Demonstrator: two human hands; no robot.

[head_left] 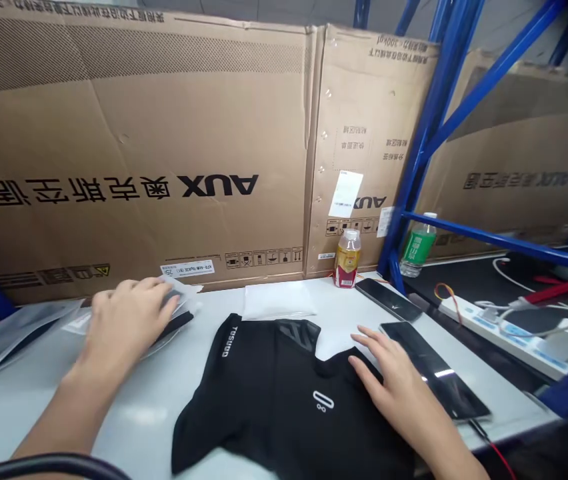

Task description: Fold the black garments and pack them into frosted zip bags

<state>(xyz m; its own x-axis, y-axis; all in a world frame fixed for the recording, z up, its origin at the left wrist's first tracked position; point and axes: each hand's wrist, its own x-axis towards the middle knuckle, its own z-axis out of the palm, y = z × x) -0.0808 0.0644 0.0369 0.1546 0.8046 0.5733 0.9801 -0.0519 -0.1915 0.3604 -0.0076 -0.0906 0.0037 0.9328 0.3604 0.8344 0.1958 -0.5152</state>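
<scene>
Cardboard cartons stand behind a pale surface, where a black shirt lies across the middle and runs out of view at the bottom. The left hand arches over plastic bags left of the shirt; I cannot tell whether it pinches one. The right hand is loosely spread over the shirt's upper right part, just beside a phone. Sweeping that arm outward could shove the phone or tug its red cable. Dragging one shirt corner might crease the fabric; the slick bags could slide if bumped.
</scene>
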